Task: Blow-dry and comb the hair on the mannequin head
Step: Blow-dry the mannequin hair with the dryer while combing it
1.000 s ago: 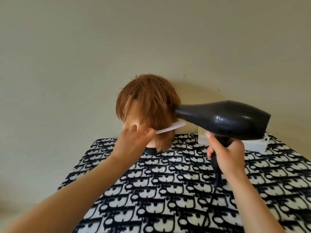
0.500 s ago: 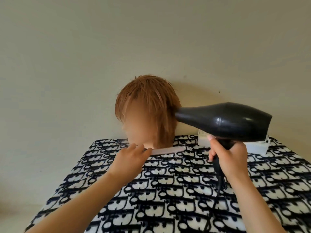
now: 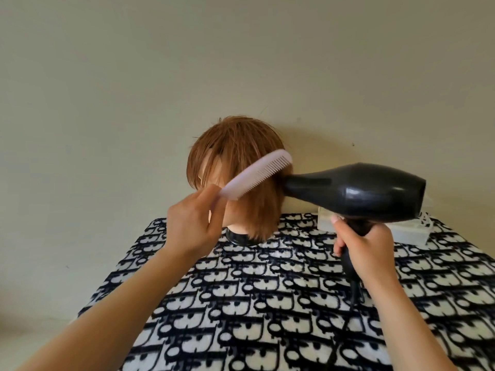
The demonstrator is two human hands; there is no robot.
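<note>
Since half a second ago: comb (image 3: 257, 176) is up from neck level, low by the table (image 3: 267, 303), to the side of the mannequin head (image 3: 235, 156). It tilts up and away from the left hand (image 3: 192, 226). Hair dryer (image 3: 356, 192) has barely shifted.

Hands:
- Left hand pinches the comb at its near end. The teeth point down, towards the right hand, and sit against the hair (image 3: 257, 210). I can't tell how deep they are in.
- Right hand (image 3: 367, 250) is wrapped round the dryer handle, with the dryer body directly above it. The nozzle points towards the left hand, its tip at the hair just below the comb's far end.

Positions: the head stands just beyond the left hand, slightly up and towards the right hand. Its black base (image 3: 237, 238) sits on the table right past the left knuckles. The cord (image 3: 353, 290) drops from under the right hand.

Handling, my read:
- Comb: light, stiff plastic. The end grip is fine, but there's little leverage if the teeth snag.
- Hair: soft, fine and limp, so it should yield to the airflow. Comb downwards along the strands.
- Head: small base, probably tippy. A hard tug could rock it, and neither hand is free to steady it.
- Dryer: rigid, glossy and the heaviest item here. Hold it by the handle only and keep the cord slack.
</note>
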